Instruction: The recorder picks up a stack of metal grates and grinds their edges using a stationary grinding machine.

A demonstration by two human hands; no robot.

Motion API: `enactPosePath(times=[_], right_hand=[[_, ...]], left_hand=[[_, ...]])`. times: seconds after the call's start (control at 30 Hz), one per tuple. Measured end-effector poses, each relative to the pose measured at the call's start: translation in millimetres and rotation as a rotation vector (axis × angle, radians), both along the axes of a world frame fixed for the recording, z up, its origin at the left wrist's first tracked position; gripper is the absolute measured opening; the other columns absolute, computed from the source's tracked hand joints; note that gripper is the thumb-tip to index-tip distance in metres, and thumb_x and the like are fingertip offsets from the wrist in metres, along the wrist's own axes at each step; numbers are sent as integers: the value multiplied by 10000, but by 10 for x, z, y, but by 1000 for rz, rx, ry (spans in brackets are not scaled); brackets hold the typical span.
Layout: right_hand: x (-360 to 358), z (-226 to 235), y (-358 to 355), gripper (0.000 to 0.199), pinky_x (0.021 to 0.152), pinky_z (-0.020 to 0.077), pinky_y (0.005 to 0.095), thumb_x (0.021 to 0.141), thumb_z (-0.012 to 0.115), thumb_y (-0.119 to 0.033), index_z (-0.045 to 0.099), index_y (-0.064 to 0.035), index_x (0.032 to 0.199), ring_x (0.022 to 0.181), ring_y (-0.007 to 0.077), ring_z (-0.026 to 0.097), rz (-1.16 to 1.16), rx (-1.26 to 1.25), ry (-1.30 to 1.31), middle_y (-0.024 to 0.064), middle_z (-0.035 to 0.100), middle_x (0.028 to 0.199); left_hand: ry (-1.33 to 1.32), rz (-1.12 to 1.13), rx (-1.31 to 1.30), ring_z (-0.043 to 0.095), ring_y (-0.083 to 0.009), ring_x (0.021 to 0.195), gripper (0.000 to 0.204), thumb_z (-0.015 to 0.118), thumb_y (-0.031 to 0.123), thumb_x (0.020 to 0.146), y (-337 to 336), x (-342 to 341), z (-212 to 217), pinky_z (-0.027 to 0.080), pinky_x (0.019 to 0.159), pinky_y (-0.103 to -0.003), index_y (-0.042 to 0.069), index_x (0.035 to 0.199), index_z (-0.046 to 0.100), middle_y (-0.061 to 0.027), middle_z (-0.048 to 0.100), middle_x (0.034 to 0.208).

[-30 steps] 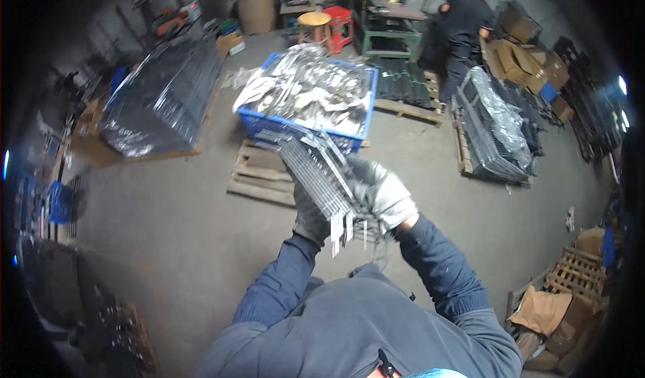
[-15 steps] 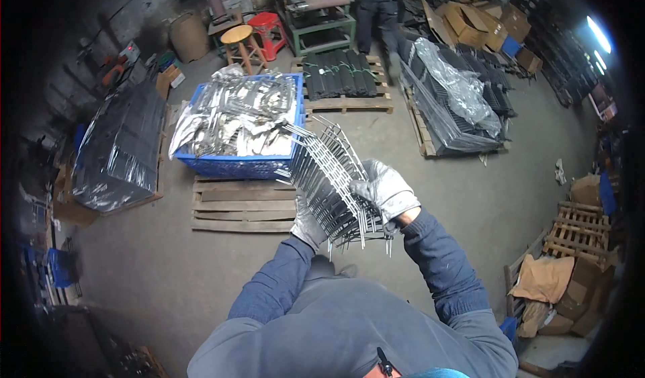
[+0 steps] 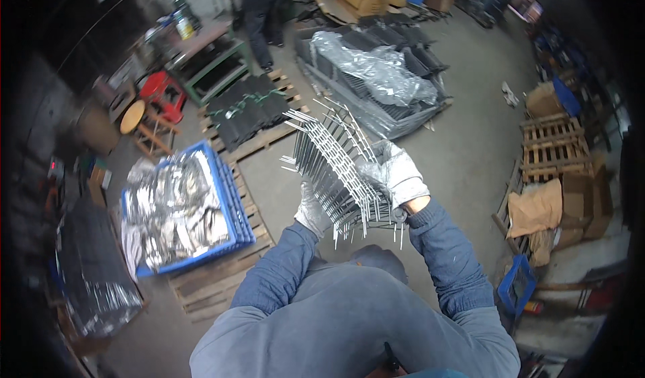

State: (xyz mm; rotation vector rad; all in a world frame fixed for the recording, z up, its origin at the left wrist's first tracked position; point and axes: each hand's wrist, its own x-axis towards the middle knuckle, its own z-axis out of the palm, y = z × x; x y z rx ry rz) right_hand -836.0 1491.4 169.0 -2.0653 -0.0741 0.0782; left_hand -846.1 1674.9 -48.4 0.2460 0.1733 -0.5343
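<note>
Both my hands wear grey work gloves and grip a stack of silvery wire grid racks (image 3: 330, 156), held out in front of my chest with the wire ends pointing down and away. My left hand (image 3: 313, 208) clasps the stack's lower left edge. My right hand (image 3: 395, 172) closes over its right side. The racks tilt up and away from me, over the grey concrete floor.
A blue crate (image 3: 228, 207) lined with silvery plastic and holding metal parts sits on wooden pallets (image 3: 215, 280) at left. Ahead lie a pallet of black parts (image 3: 247, 109) and a plastic-covered stack (image 3: 379, 76). A person (image 3: 259, 5) stands by a bench. Pallets, cardboard and a blue bin (image 3: 516, 285) stand at right.
My view has swung to the right: the blue crate slid from ahead to my left. Both hands stay on the wire racks, which now sit higher and further from the crate.
</note>
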Motion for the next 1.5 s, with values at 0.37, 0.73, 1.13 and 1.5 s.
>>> enactPosePath(times=[0.37,0.73,1.13,1.5], right_hand=[[1511,-307,-1869,390,796,533,421,818,758,-278,673,-41,1117,884,359,685,-260,-161,-110,190,721,962],[2157,-391,-4110,412,753,539,309,850,759,-80,604,35,1213,835,164,641,-891,416,-277,78,688,990],[2925,-2315,-4391,370,646,509,313,914,737,-238,625,-76,1228,779,165,619,-1756,632,-291,35,684,1057],[3036,-2212,-3629,696,1059,424,467,946,617,-524,524,-57,1454,1258,335,539,-2027,601,87,138,545,1468]], left_hand=[[28,-326,62,563,-360,1278,967,647,819,742,-1660,2090,-44,424,1100,-613,134,1417,549,-123,607,1380],[199,-298,387,636,-374,1187,745,570,665,931,-2861,3857,147,476,1063,-570,85,1400,566,-184,646,1332],[135,-363,520,661,-308,1090,718,543,673,948,-2989,7062,-855,551,956,-479,112,1394,584,-110,672,1285],[199,-267,538,475,-372,1346,857,590,714,881,-3384,10739,-1983,367,1140,-566,143,1509,478,-104,489,1525]])
